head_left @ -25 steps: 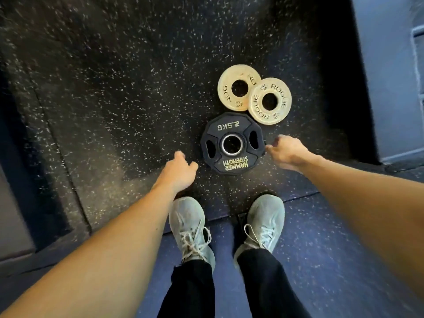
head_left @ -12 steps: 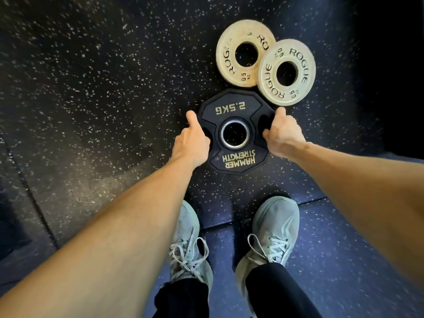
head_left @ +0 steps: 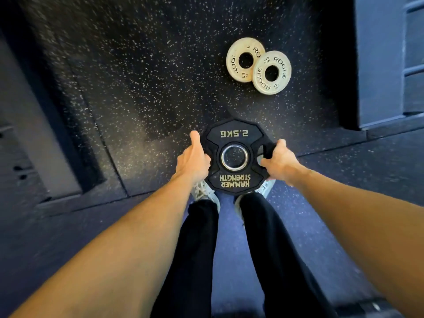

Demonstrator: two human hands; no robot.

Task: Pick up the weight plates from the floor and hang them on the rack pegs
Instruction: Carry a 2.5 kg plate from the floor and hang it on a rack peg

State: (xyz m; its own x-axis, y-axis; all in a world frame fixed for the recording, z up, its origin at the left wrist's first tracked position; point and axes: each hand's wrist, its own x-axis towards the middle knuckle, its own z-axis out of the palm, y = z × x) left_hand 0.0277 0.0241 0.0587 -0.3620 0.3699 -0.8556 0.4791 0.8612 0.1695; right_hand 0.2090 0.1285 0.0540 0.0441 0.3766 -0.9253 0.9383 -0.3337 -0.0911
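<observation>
A black 2.5 kg weight plate (head_left: 234, 177) with a steel centre ring is held flat in the air above my shoes. My left hand (head_left: 193, 158) grips its left edge, thumb along the rim. My right hand (head_left: 278, 160) grips its right side, fingers through the handle slot. Two small cream weight plates lie on the speckled floor farther ahead: one (head_left: 236, 55) at the back, the other (head_left: 278, 82) overlapping its right edge. No rack pegs are in sight.
Dark speckled rubber flooring (head_left: 149, 76) fills the view, with a seam to a bluish mat (head_left: 321, 237) under my feet. A grey-blue block or wall base (head_left: 380, 60) stands at the right. A grey structure (head_left: 27, 134) borders the left side.
Both hands reached the black plate, closed on its two sides and lifted it off the floor toward me. It now hides my shoes. The cream plates stayed in place.
</observation>
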